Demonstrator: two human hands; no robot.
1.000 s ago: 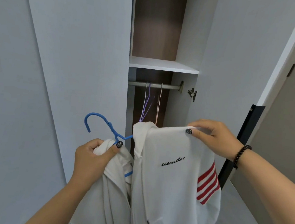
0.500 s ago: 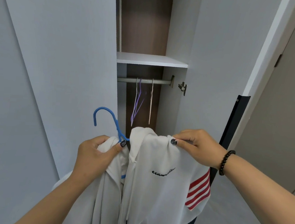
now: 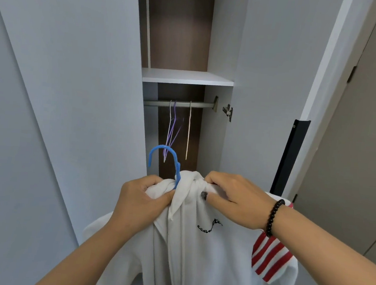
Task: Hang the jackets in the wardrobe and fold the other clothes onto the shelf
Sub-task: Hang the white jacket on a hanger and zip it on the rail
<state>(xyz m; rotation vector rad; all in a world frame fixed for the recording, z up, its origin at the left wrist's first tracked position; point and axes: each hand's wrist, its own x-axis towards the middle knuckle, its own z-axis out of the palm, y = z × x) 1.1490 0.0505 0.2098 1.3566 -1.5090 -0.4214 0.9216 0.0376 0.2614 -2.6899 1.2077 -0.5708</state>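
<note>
Head view: a white jacket (image 3: 207, 253) hangs in front of the open wardrobe (image 3: 75, 64), held up at its collar by both hands. The left hand (image 3: 140, 204) has its fingers curled round the left side of the collar, gripping the bunched cloth just below the neck of a blue hanger (image 3: 167, 161). The hanger's hook rises from between the two hands, open toward the left, and stands in front of the wardrobe's gap. The right hand (image 3: 234, 198) pinches the right side of the collar, thumb underneath and fingers folded over the top; a dark bead bracelet (image 3: 273, 218) sits on that wrist. The hands are close together, with the hood's edge and the hanger neck between them. The jacket's body drops below the hands toward the near edge, showing black script on the chest and red stripes on the right sleeve.

Farther in, a white shelf (image 3: 186, 77) crosses the wardrobe, and beneath it a metal rail (image 3: 179, 104) carries thin white and purple hangers (image 3: 174, 129). The jacket is below the rail and apart from it.
</note>
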